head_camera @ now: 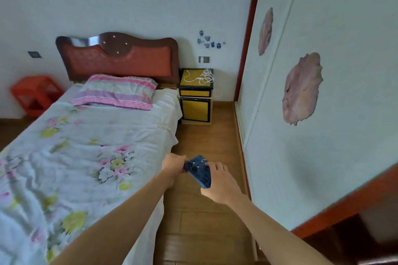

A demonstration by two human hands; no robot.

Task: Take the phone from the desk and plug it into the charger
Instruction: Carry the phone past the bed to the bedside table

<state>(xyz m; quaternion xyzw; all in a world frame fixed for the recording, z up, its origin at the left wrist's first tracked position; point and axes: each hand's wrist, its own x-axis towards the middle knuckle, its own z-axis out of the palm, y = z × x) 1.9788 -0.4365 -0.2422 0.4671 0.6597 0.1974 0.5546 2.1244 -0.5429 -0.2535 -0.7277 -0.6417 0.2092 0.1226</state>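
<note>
Our right hand [217, 180] and left hand [173, 165] grip blue phone [199, 171] over wood floor [200, 140]; bed [86, 146] left, white cable [203, 77] on yellow nightstand [196, 97] ahead.

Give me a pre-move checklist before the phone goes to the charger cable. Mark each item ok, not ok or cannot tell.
1. Blue phone off the desk and in hand: ok.
2. Both hands on it, left hand at its top end, right hand along its side: ok.
3. White charger cable located on the yellow nightstand: ok.
4. Cable tangle-free: not ok, it lies in a loose bunch.
5. Cable plugged into the wall socket: cannot tell.
6. Wooden floor to the nightstand unobstructed: ok.
</note>
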